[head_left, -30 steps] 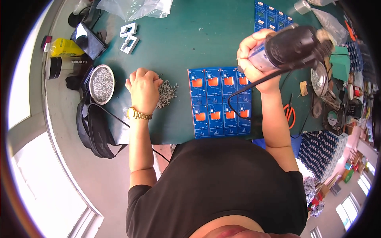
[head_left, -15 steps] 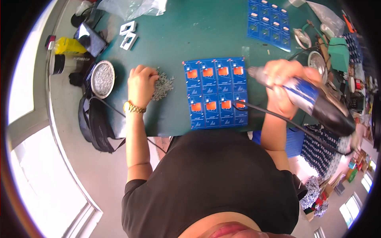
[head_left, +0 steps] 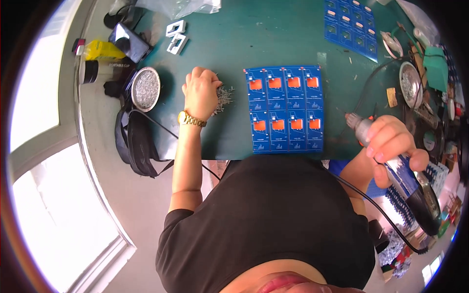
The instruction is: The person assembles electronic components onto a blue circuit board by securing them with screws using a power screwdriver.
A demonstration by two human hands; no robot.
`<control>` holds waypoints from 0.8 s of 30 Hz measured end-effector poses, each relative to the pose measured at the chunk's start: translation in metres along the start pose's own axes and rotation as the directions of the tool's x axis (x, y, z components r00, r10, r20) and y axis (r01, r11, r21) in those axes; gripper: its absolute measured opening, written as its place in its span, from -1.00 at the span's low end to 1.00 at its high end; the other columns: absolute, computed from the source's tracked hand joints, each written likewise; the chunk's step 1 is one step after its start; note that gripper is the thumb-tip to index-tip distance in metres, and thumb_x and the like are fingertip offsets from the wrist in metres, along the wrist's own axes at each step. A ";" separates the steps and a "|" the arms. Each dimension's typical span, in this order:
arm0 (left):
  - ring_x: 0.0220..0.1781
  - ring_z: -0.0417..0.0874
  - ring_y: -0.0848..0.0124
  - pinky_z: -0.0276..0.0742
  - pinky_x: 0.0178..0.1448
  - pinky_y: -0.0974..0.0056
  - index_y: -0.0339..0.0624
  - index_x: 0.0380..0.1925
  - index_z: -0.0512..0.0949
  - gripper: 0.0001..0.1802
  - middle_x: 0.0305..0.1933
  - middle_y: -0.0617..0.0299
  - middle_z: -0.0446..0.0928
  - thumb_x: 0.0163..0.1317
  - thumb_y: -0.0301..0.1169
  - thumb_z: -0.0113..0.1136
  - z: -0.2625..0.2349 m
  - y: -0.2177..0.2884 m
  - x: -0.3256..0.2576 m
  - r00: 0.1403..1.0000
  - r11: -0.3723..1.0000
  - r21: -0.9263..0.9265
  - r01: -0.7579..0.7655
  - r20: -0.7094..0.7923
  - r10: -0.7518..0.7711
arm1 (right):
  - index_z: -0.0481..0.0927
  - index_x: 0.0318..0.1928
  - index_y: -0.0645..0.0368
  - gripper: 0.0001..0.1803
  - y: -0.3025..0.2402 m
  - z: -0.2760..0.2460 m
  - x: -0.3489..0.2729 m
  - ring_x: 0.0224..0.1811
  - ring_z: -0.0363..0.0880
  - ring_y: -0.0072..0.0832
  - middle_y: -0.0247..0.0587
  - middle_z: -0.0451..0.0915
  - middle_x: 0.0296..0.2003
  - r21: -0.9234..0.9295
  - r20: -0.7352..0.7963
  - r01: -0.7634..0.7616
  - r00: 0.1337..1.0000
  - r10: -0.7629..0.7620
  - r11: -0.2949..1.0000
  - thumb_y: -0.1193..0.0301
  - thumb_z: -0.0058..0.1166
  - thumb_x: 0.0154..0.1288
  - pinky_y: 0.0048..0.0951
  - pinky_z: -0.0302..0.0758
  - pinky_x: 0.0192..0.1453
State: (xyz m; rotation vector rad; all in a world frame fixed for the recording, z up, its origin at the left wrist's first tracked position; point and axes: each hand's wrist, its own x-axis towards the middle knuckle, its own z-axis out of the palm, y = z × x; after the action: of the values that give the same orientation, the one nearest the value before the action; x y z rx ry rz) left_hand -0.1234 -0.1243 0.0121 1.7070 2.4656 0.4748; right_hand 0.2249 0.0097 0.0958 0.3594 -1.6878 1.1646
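Note:
My left hand [head_left: 201, 93], with a gold watch [head_left: 191, 119] at its wrist, dips its curled fingertips into a pile of small silvery metal pieces [head_left: 224, 100], probably screws. Whatever those fingers pinch is hidden. To the right of the pile lies a blue panel [head_left: 286, 108] of joined circuit boards, with two rows of orange rectangles. My right hand [head_left: 391, 144] grips a corded electric screwdriver [head_left: 403, 178], blue and black with a grey nose. Its tip points up and to the left, out past the panel's right side and apart from it.
Metal bowls of small silvery pieces stand at left [head_left: 145, 89] and right [head_left: 410, 84]. Another blue board panel [head_left: 349, 24] lies far right. White plastic frames [head_left: 177, 37], a phone [head_left: 129, 42] and a black bag [head_left: 134, 141] sit at left. The screwdriver's black cord [head_left: 378, 201] crosses my right forearm.
My right hand has drawn the screwdriver away from the panel, rightward and toward me. My left hand stays at the metal pile. The whole view has shifted, so the table appears further right.

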 end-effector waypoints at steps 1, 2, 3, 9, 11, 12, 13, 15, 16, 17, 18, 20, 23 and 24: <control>-0.06 0.46 0.12 0.35 -0.04 0.02 -0.14 -0.38 0.52 -0.87 -0.17 0.17 0.48 0.08 -0.43 0.27 0.001 0.001 0.000 1.000 0.999 0.041 -0.018 -0.016 0.018 | 0.22 0.21 -0.05 -0.24 -0.002 0.002 0.000 -0.54 0.55 -0.38 -0.18 0.53 -0.38 -0.019 0.002 -0.028 1.000 0.028 0.999 0.59 0.18 -0.05 -0.37 0.47 -0.52; -0.13 0.49 0.08 0.37 -0.09 0.01 -0.15 -0.36 0.50 -0.89 -0.23 0.13 0.51 0.10 -0.49 0.23 0.002 0.000 -0.001 0.995 0.998 0.030 -0.056 -0.077 0.058 | 0.22 0.21 -0.05 -0.24 0.000 0.003 -0.004 -0.54 0.55 -0.38 -0.18 0.53 -0.38 -0.041 -0.006 -0.037 0.999 0.037 0.998 0.59 0.18 -0.05 -0.37 0.47 -0.52; -0.19 0.52 0.06 0.40 -0.13 0.02 -0.17 -0.36 0.49 -0.90 -0.29 0.11 0.52 0.11 -0.51 0.21 0.003 -0.005 -0.004 0.995 1.000 -0.028 -0.002 -0.103 -0.001 | 0.22 0.20 -0.03 -0.25 0.008 0.003 -0.010 -0.54 0.55 -0.35 -0.16 0.53 -0.38 -0.021 -0.026 -0.024 0.999 0.024 0.999 0.60 0.18 -0.04 -0.35 0.47 -0.52; -0.32 0.65 0.17 0.54 -0.21 0.21 -0.23 -0.34 0.58 -0.92 -0.35 0.06 0.62 0.14 -0.57 0.19 -0.001 0.042 0.009 0.970 0.932 -0.358 -0.060 -0.243 -0.031 | 0.18 0.24 0.00 -0.30 0.006 0.024 -0.027 -0.40 0.52 -0.29 -0.09 0.52 -0.33 -0.093 -0.299 -0.105 0.951 0.072 0.990 0.67 0.10 0.10 -0.20 0.48 -0.25; -0.32 0.67 0.27 0.55 -0.18 0.28 -0.24 -0.35 0.61 -0.93 -0.35 0.10 0.64 0.14 -0.56 0.20 0.000 0.078 0.017 0.976 0.902 -0.390 -0.185 -0.182 0.121 | 0.16 0.25 -0.01 -0.30 0.009 0.032 -0.028 -0.38 0.52 -0.29 -0.10 0.51 -0.32 -0.143 -0.380 -0.092 0.925 0.031 0.985 0.67 0.09 0.11 -0.21 0.48 -0.25; -0.31 0.68 0.38 0.55 -0.15 0.35 -0.26 -0.35 0.62 -0.93 -0.34 0.13 0.65 0.15 -0.57 0.20 0.002 0.094 0.018 0.974 0.887 -0.402 -0.225 -0.111 0.196 | 0.15 0.25 -0.02 -0.30 0.013 0.037 -0.030 -0.37 0.52 -0.29 -0.11 0.51 -0.30 -0.177 -0.454 -0.064 0.890 -0.024 0.982 0.67 0.08 0.12 -0.21 0.48 -0.25; -0.32 0.68 0.37 0.55 -0.16 0.37 -0.25 -0.33 0.62 -0.91 -0.36 0.11 0.64 0.15 -0.56 0.20 0.008 0.107 0.019 0.960 0.855 -0.437 -0.279 -0.100 0.262 | 0.13 0.26 -0.04 -0.29 0.015 0.040 -0.032 -0.34 0.52 -0.31 -0.14 0.50 -0.29 -0.162 -0.498 -0.074 0.867 -0.017 0.984 0.68 0.07 0.15 -0.22 0.49 -0.23; -0.35 0.67 0.26 0.53 -0.02 0.24 -0.24 -0.36 0.61 -0.94 -0.36 0.12 0.64 0.15 -0.54 0.21 0.019 0.131 0.024 0.940 0.819 -0.475 -0.322 -0.056 0.337 | 0.12 0.26 -0.04 -0.29 0.018 0.037 -0.035 -0.33 0.52 -0.32 -0.15 0.50 -0.29 -0.212 -0.494 -0.094 0.869 -0.024 0.973 0.69 0.06 0.15 -0.23 0.50 -0.21; -0.36 0.66 0.22 0.51 0.04 0.17 -0.23 -0.37 0.60 -0.94 -0.35 0.13 0.64 0.14 -0.53 0.22 0.028 0.139 0.026 0.919 0.796 -0.478 -0.370 -0.060 0.391 | 0.12 0.26 -0.05 -0.29 0.019 0.035 -0.036 -0.32 0.51 -0.33 -0.15 0.50 -0.28 -0.252 -0.497 -0.106 0.867 -0.035 0.962 0.70 0.05 0.15 -0.23 0.51 -0.20; -0.36 0.65 0.20 0.48 0.06 0.10 -0.21 -0.38 0.60 -0.94 -0.37 0.14 0.63 0.12 -0.51 0.24 0.036 0.145 0.027 0.903 0.778 -0.483 -0.402 -0.067 0.425 | 0.12 0.25 -0.03 -0.30 0.018 0.034 -0.037 -0.33 0.52 -0.36 -0.15 0.50 -0.29 -0.284 -0.482 -0.126 0.876 -0.028 0.950 0.71 0.04 0.15 -0.25 0.53 -0.17; -0.35 0.64 0.18 0.45 0.07 0.04 -0.19 -0.39 0.61 -0.93 -0.40 0.16 0.62 0.09 -0.49 0.26 0.044 0.149 0.028 0.885 0.759 -0.486 -0.434 -0.074 0.459 | 0.12 0.25 -0.03 -0.30 0.018 0.033 -0.038 -0.33 0.52 -0.36 -0.15 0.50 -0.29 -0.287 -0.482 -0.127 0.876 -0.029 0.949 0.71 0.04 0.15 -0.25 0.53 -0.17; -0.26 0.60 0.25 0.41 0.02 0.09 -0.13 -0.41 0.62 -0.91 -0.37 0.24 0.59 0.03 -0.45 0.31 0.055 0.153 0.030 0.849 0.757 -0.412 -0.507 -0.086 0.521 | 0.12 0.23 0.00 -0.32 0.020 0.034 -0.039 -0.35 0.52 -0.38 -0.15 0.50 -0.29 -0.321 -0.481 -0.154 0.876 -0.020 0.934 0.71 0.04 0.15 -0.27 0.55 -0.17; -0.13 0.51 0.31 0.30 0.03 0.21 -0.07 -0.44 0.63 -0.90 -0.22 0.37 0.54 -0.03 -0.44 0.33 0.061 0.157 0.031 0.826 0.752 -0.358 -0.553 -0.119 0.551 | 0.12 0.22 0.05 -0.34 0.032 0.033 -0.046 -0.39 0.52 -0.39 -0.14 0.50 -0.30 -0.285 -0.533 -0.094 0.843 -0.076 0.954 0.69 0.07 0.15 -0.28 0.56 -0.22; -0.13 0.51 0.31 0.30 0.03 0.21 -0.07 -0.44 0.63 -0.90 -0.22 0.37 0.54 -0.03 -0.44 0.33 0.061 0.158 0.032 0.824 0.750 -0.360 -0.555 -0.117 0.554 | 0.12 0.21 0.07 -0.34 0.033 0.033 -0.047 -0.40 0.52 -0.39 -0.13 0.50 -0.30 -0.247 -0.571 -0.062 0.815 -0.094 0.967 0.68 0.07 0.15 -0.27 0.57 -0.24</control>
State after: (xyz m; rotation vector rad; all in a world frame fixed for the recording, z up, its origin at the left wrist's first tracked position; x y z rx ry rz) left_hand 0.0222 -0.0324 0.0067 2.2195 1.6518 0.9368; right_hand 0.2038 -0.0144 0.0376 -0.1435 -1.2577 0.9020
